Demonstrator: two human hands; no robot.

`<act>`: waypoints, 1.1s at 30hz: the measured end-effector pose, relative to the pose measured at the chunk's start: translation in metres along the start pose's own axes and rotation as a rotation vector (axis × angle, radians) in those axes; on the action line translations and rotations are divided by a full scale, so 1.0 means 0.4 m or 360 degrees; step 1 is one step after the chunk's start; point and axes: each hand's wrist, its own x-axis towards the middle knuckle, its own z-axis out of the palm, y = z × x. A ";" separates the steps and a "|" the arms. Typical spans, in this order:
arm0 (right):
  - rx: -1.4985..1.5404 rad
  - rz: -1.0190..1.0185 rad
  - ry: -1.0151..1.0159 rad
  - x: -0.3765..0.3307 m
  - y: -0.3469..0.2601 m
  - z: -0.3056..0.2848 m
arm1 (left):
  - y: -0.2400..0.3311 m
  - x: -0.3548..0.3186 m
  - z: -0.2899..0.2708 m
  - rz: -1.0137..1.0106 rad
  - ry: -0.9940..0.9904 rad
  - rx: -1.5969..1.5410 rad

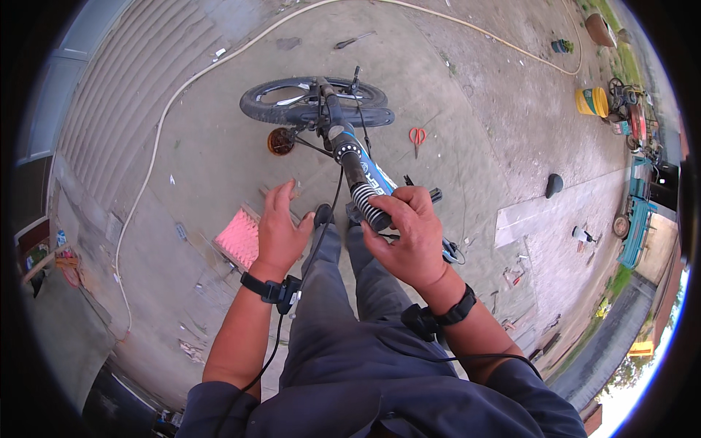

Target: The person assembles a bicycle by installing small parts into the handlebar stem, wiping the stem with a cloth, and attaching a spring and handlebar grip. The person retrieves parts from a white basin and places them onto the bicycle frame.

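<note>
Bicycle (336, 115) stands on the concrete floor ahead of the person, its wheel (255, 107) in place. Left hand (280, 232): empty, fingers spread, left of the bar. Right hand (410, 237): thumb and fingers pinched on the striped sleeve. Dark bar (355, 171) is joined to the bicycle; the black-and-white striped sleeve (365, 198) already sits around its near end. Judged well advanced here; cannot tell whether the sleeve is fully seated, so final fit may remain.

Writing: pale lettering on the blue frame tube (374, 174), partly covered; markings on the yellow bucket (590, 102) too small to read.
</note>
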 end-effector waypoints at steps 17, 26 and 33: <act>-0.0290 -0.0068 -0.0010 0.031 -0.016 0.046 | -0.042 -0.066 -0.015 -0.0072 0.0034 -0.0084; -0.0326 0.0033 -0.0090 0.010 0.004 0.038 | -0.077 -0.100 -0.017 -0.0117 0.0046 -0.0096; -0.0269 0.0141 -0.0093 0.024 0.017 0.053 | -0.104 -0.111 -0.014 -0.0151 0.0060 -0.0108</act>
